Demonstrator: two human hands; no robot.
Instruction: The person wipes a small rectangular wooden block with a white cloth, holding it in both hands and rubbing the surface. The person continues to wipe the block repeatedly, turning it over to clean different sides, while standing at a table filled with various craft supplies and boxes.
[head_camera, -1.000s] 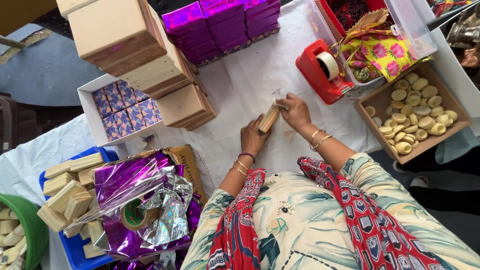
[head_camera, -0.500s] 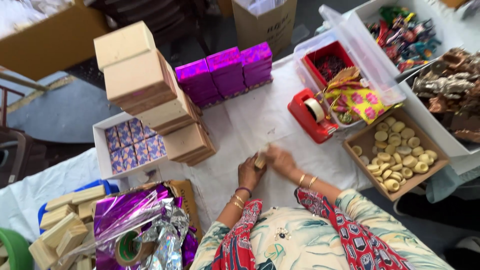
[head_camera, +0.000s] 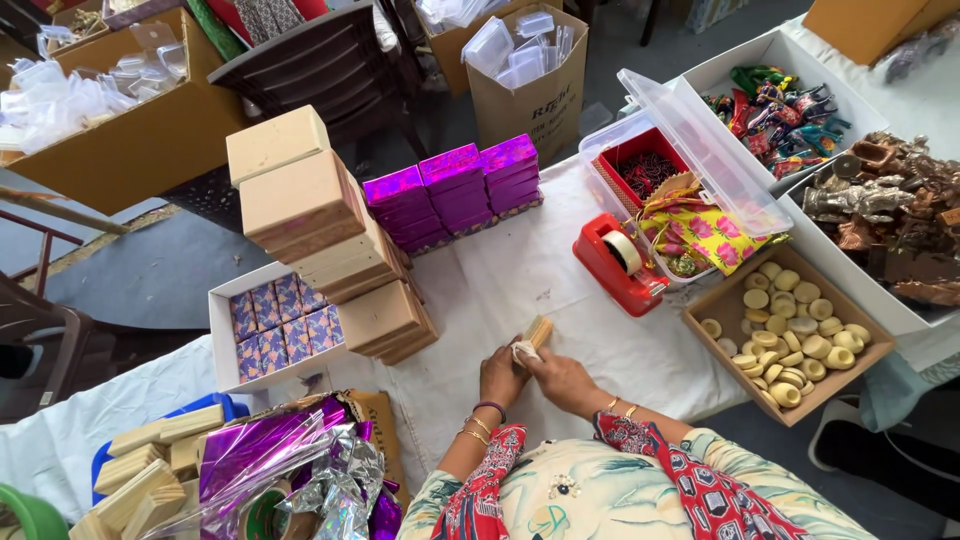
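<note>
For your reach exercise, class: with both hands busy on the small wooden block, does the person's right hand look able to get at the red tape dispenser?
Probably yes. The right hand lies on bare white cloth, and nothing stands between it and the red tape dispenser; it would need to release the wooden block first.

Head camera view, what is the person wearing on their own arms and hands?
The left hand has bangles at the wrist: one dark purple band and thin gold ones below it. The right hand has thin gold bangles too. The forearms are bare; loose floral sleeves in cream and red begin near the elbows.
</note>
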